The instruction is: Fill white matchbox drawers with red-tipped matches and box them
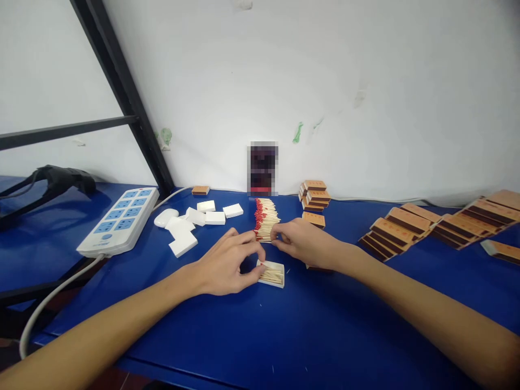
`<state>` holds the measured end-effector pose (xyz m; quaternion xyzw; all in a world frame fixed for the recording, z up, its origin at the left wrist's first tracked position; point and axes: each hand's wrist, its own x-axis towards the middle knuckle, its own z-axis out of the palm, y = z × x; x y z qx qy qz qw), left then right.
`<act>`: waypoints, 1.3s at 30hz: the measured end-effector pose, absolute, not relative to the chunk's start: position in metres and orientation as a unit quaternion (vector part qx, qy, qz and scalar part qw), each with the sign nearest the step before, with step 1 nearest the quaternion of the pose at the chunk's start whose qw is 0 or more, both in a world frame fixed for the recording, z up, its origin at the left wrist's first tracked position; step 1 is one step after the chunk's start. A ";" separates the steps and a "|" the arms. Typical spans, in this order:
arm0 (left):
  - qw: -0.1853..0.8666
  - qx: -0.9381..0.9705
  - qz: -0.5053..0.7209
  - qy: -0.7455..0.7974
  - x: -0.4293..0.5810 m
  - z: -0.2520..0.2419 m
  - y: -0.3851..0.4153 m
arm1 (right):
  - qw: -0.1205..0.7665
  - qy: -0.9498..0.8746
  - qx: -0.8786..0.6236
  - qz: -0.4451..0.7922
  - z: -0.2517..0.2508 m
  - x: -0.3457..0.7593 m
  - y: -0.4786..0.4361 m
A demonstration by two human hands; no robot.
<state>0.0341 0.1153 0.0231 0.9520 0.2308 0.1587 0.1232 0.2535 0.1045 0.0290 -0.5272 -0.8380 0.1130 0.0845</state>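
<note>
My left hand (229,262) is closed with thumb and index finger at the left end of a small white matchbox tray (283,277). Several matches (271,275) lie lengthwise in that tray, their heads partly hidden by my fingertips. Just behind it, a long row of red-headed matches (266,214) is spread on the blue table, heads to the left. My right hand (303,241) pinches at the near right end of this row, thumb and index finger on the bare stick ends. How many sticks it grips I cannot tell.
White trays (182,241) lie scattered to the left, near a power strip (122,219). Orange matchbox sleeves (317,195) are stacked behind my right hand; more sleeves (406,222) lie in overlapping rows at right. A black metal frame (122,81) stands at left.
</note>
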 end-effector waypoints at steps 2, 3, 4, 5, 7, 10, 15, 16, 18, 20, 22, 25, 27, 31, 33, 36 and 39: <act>0.102 0.939 0.192 0.268 0.036 0.018 0.121 | 0.078 -0.835 -0.533 0.110 0.025 0.251 0.105; 0.095 0.930 0.210 0.288 0.036 0.015 0.125 | 0.076 -0.835 -0.534 0.108 0.024 0.251 0.105; 0.090 0.922 0.222 0.304 0.036 0.012 0.129 | 0.075 -0.836 -0.534 0.105 0.022 0.250 0.105; 0.087 0.918 0.228 0.314 0.036 0.009 0.134 | 0.074 -0.837 -0.532 0.101 0.022 0.250 0.105; 0.094 0.916 0.225 0.317 0.034 0.006 0.141 | 0.068 -0.842 -0.528 0.091 0.021 0.251 0.105; 0.122 0.922 0.231 0.285 0.030 0.006 0.143 | 0.049 -0.844 -0.527 0.086 0.023 0.253 0.103; 0.212 0.947 0.178 0.162 0.028 0.019 0.125 | 0.020 -0.858 -0.502 0.106 0.032 0.258 0.097; 0.231 0.947 0.168 0.149 0.029 0.021 0.122 | 0.014 -0.860 -0.498 0.109 0.034 0.259 0.097; 0.268 0.941 0.154 0.136 0.032 0.023 0.118 | 0.003 -0.859 -0.501 0.107 0.035 0.261 0.098; 0.296 0.933 0.148 0.139 0.035 0.023 0.117 | 0.003 -0.857 -0.507 0.094 0.034 0.264 0.101; 0.311 0.927 0.152 0.144 0.038 0.022 0.118 | 0.004 -0.854 -0.512 0.091 0.033 0.267 0.105; 0.324 0.920 0.158 0.152 0.041 0.018 0.121 | -0.002 -0.851 -0.511 0.120 0.032 0.271 0.109; 0.332 0.916 0.157 0.163 0.042 0.016 0.122 | 0.004 -0.850 -0.510 0.130 0.032 0.273 0.110; 0.326 0.911 0.170 0.185 0.045 0.012 0.125 | 0.031 -0.850 -0.512 0.117 0.030 0.272 0.112; 0.320 0.911 0.174 0.192 0.046 0.011 0.125 | 0.040 -0.851 -0.510 0.121 0.027 0.272 0.114; 0.316 0.911 0.173 0.199 0.046 0.009 0.125 | 0.052 -0.850 -0.503 0.145 0.023 0.272 0.117; 0.317 0.909 0.183 0.200 0.045 0.008 0.125 | 0.051 -0.851 -0.500 0.153 0.022 0.272 0.117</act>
